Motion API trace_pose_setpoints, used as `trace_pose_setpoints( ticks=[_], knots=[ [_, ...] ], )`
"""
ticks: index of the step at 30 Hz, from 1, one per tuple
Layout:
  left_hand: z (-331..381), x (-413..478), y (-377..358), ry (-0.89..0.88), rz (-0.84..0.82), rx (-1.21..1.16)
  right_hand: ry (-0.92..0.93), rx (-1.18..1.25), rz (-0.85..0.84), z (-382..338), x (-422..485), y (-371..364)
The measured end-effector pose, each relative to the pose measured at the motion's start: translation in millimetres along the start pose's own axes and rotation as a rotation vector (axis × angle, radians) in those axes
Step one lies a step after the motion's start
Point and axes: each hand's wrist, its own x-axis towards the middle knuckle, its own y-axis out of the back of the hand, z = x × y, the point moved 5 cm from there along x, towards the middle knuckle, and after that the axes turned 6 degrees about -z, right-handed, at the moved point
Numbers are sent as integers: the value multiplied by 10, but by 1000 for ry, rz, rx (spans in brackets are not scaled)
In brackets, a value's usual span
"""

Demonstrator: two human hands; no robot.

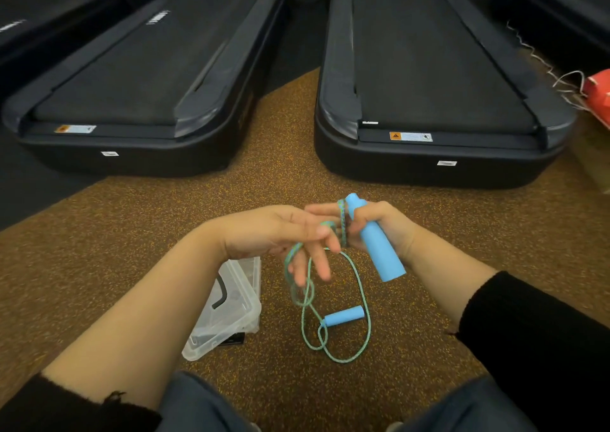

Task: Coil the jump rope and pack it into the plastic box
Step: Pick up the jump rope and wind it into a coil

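Our right hand [389,223] is gripping one light-blue cylindrical handle [379,256], while the teal braided cord [361,293] is draping over the straight fingers of our left hand [277,233]. The second blue handle [345,316] is lying on the speckled brown floor [132,233] beside the clear plastic box [237,299].

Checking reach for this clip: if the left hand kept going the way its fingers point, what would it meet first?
The left hand points down and right; first comes the hanging rope, then likely the loose handle on the floor. Depth is unclear.
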Motion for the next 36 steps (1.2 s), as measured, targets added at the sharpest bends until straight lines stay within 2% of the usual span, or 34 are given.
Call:
trace_pose_setpoints(
  ticks=[3, 5, 7, 9, 11, 14, 17, 20, 22, 23, 25, 28, 32, 34, 36],
  knots=[
    [100, -24, 97, -66, 212, 187, -39, -66, 107, 85, -29, 44],
    [136, -40, 162, -110, 348, 279, -38, -48, -4, 115, -9, -61],
    [153, -64, 208, -152, 440, 331, -34, -25, -188, 113, -5, -224],
    [148, -83, 244, -193, 493, 340, -62, -29, -316, 128, -3, -343],
    [135, -91, 262, -220, 526, 341, -110, -43, -373, 160, 0, -422],
    [104, -82, 286, -255, 554, 330, -133, -61, -405, 200, 3, -502],
    [52, -68, 381, -291, 611, 296, -104, 36, -461, 164, -8, -587],
    [25, -74, 450, -304, 684, 275, -45, 34, -397, 126, -3, -573],
    [-10, -68, 475, -306, 709, 263, -54, -81, -188, 127, 9, -452],
    [-36, -55, 485, -293, 718, 261, -41, -86, -111, 111, 17, -391],
    [-89, 0, 487, -280, 708, 241, 45, 76, -125, -9, 9, -426],
    [-153, 111, 417, -264, 571, 90, 126, 243, -145, -91, 4, -418],
    [-247, 199, 338, -131, 522, 326, 243, 424, -315, -247, -107, -540],
    [-338, 265, 294, -53, 443, 307, 269, 490, -346, -293, -124, -527],
    [-398, 353, 233, -11, 370, 246, 291, 459, -283, -330, -100, -442]
  ],
)
